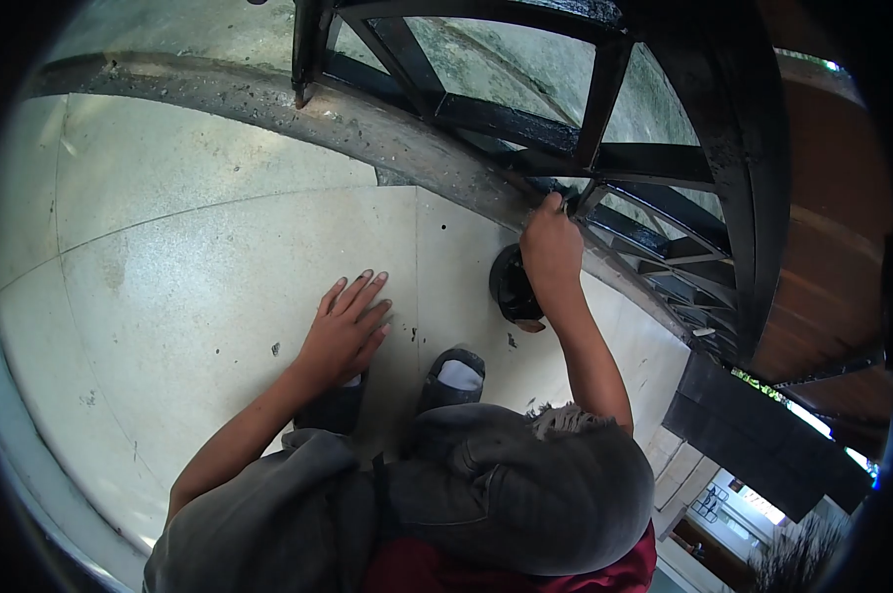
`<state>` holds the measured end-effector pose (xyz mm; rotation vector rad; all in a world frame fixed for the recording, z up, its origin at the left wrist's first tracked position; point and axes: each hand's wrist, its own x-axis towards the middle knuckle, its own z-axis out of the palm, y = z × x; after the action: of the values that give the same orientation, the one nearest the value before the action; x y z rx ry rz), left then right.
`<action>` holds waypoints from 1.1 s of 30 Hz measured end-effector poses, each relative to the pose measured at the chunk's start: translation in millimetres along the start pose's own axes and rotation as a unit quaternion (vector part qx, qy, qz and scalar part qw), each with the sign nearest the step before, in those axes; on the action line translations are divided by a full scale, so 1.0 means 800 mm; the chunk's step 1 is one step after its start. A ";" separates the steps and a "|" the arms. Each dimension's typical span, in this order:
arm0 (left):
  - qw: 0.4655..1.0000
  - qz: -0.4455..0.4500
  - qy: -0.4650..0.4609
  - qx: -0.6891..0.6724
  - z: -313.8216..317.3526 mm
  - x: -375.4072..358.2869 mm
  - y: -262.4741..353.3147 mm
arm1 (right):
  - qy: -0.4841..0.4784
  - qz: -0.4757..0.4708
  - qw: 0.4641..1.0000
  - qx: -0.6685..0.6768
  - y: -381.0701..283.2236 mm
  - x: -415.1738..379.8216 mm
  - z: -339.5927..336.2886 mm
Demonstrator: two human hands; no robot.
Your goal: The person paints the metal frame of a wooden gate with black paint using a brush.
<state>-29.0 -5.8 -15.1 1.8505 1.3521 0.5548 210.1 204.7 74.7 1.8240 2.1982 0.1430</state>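
Gate (664, 188), black iron bars glossy with wet-looking paint, fills the upper right above a grey concrete sill (367, 124); pale terrazzo floor (170, 247) spreads left. We crouch, grey-trousered knees and a sandal (453, 376) below. Our left hand (347, 326) lies flat, fingers spread, on the floor. Our right hand (552, 247) is closed at the lowest bar (what it grips we cannot tell). Small black can (510, 287) sits just under that wrist
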 end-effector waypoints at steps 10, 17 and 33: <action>1.000 0.000 -0.004 0.004 0.000 0.001 -0.001 | -0.009 -0.024 1.000 0.011 0.003 -0.002 -0.002; 1.000 -0.002 -0.009 0.003 -0.001 -0.002 0.000 | -0.013 -0.023 0.999 0.028 0.000 -0.008 -0.014; 1.000 -0.005 -0.003 0.014 0.004 0.002 -0.001 | 0.084 0.086 0.945 0.304 0.044 -0.081 -0.006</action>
<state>-26.7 -4.9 -17.7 1.8660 1.3706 0.5278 252.9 148.9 98.1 2.3999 2.3695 -0.4087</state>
